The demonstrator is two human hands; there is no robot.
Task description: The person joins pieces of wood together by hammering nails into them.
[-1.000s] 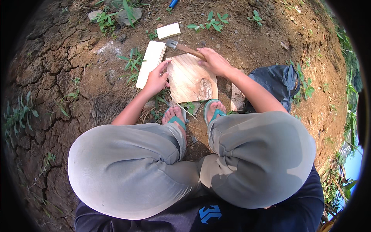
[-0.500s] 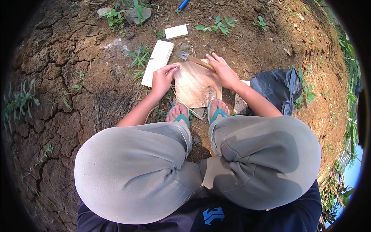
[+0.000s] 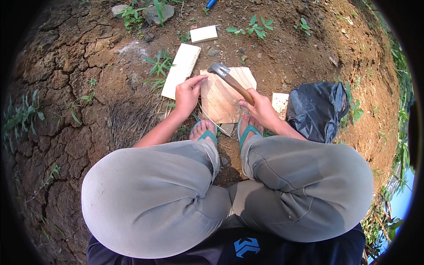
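Observation:
My right hand (image 3: 261, 107) is wrapped round the wooden handle of a claw hammer (image 3: 236, 84), whose metal head is raised over the far left part of a flat wooden board (image 3: 225, 99). The board lies on the ground just beyond my feet. At its far left corner, my left hand (image 3: 189, 92) is closed with thumb and forefinger pinched together. What the pinch holds, if anything, is too small to make out. Left of the board rests a long pale wood plank (image 3: 182, 66), close beside my left hand.
A small pale block (image 3: 204, 34) lies farther off, with a blue object (image 3: 211, 3) beyond it. Right of the board are another wood piece (image 3: 280, 104) and a black plastic bag (image 3: 316, 110). Stones (image 3: 158, 14) and weeds (image 3: 257, 28) dot the cracked soil.
The hammer, earlier lying low across the board's far edge under my right hand, is now lifted with its handle gripped. My right hand has come nearer to me. My left hand stays by the corner.

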